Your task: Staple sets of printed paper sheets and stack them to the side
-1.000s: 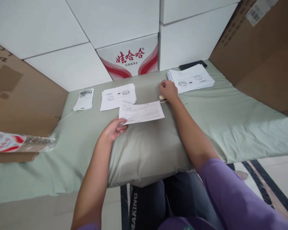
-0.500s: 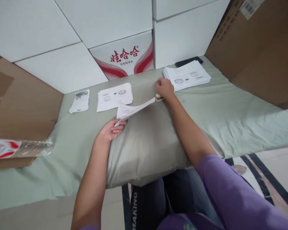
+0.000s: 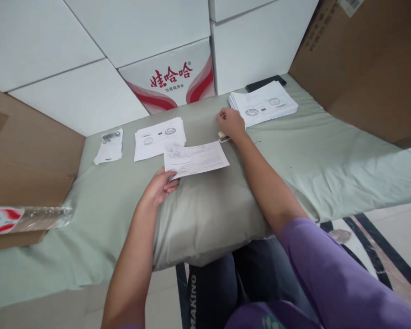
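Green-sheeted bed (image 3: 329, 151), boxes behind. Left hand (image 3: 158, 186) pinches corner of printed sheet (image 3: 195, 158) lying flat on pillow (image 3: 205, 214). Right hand (image 3: 230, 123) closed on small stamp (image 3: 223, 136). Left stack (image 3: 159, 137) small; right stack (image 3: 263, 103) thicker.

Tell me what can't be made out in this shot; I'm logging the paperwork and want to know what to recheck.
Head view only:
- Print on the single sheet held by the left hand: too small to read.
- Small object under the right hand: mostly covered by the hand.
- Dark flat item behind the right paper stack: partly hidden by the stack.
- Bottle: cut off by the left edge.
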Demonstrator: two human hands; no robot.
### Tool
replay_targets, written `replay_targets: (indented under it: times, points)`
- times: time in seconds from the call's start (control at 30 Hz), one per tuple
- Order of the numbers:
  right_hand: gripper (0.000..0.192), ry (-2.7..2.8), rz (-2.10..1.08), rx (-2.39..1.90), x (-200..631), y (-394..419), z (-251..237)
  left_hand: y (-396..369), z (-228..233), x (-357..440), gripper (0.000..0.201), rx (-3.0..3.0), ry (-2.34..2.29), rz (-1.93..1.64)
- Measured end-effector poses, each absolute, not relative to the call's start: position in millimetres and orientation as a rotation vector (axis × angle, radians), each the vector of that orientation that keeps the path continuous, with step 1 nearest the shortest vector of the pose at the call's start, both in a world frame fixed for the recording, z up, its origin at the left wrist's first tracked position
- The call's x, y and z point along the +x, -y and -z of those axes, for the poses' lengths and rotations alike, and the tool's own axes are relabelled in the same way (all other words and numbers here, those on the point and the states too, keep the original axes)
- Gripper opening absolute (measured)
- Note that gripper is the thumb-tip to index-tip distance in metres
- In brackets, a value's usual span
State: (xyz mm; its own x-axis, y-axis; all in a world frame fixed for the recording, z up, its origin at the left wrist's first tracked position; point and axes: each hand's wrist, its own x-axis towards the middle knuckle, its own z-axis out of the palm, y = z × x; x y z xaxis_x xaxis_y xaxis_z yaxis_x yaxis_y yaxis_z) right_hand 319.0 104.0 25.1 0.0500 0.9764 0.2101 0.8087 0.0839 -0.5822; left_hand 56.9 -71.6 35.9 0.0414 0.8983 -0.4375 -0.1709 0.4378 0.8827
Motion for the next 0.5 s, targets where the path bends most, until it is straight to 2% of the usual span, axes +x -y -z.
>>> replay_targets:
  times: [0.5]
  points:
    - [0.031,1.785,-0.400,-1.734,318.9,-104.5,-24.4,72.4,-36.0,62.5,0.045,0.763,-1.246,-1.004]
